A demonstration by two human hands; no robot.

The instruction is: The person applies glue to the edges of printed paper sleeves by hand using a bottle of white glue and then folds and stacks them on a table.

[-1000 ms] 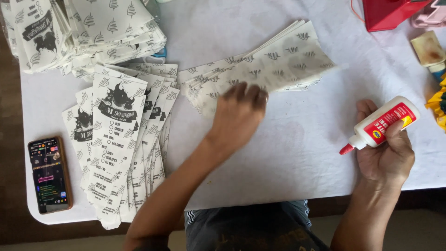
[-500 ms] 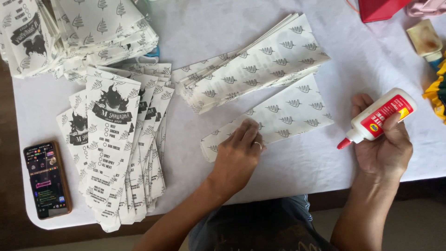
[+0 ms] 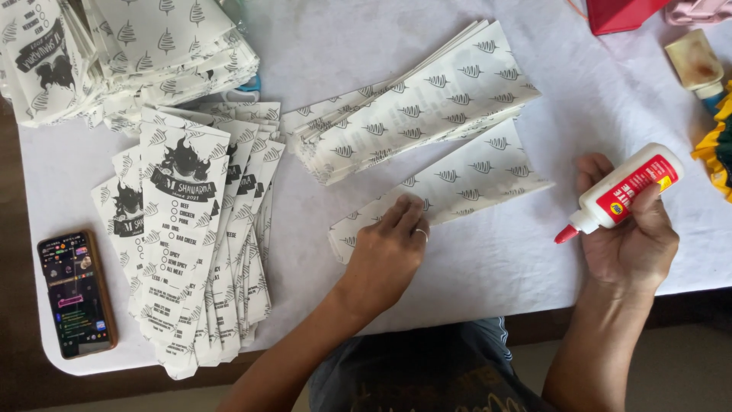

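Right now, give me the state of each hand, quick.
Left hand: open, pressed flat on a leaf-printed paper sheet.
Right hand: closed around a white glue bottle.

White table (image 3: 534,259) with rounded corners, covered in a pale cloth or sheet. Directly on it: a phone (image 3: 76,294) face up near the left front corner; a fanned row of printed paper sleeves (image 3: 194,244) beside the phone; a thick heap of the same sleeves (image 3: 130,53) at the far left; a stack of leaf-patterned sheets (image 3: 415,103) in the middle; one single sheet (image 3: 465,179) just in front of that stack. At the far right edge, a red box (image 3: 629,11), a small stained block, possibly a sponge (image 3: 690,61), and yellow-green fabric (image 3: 720,145).
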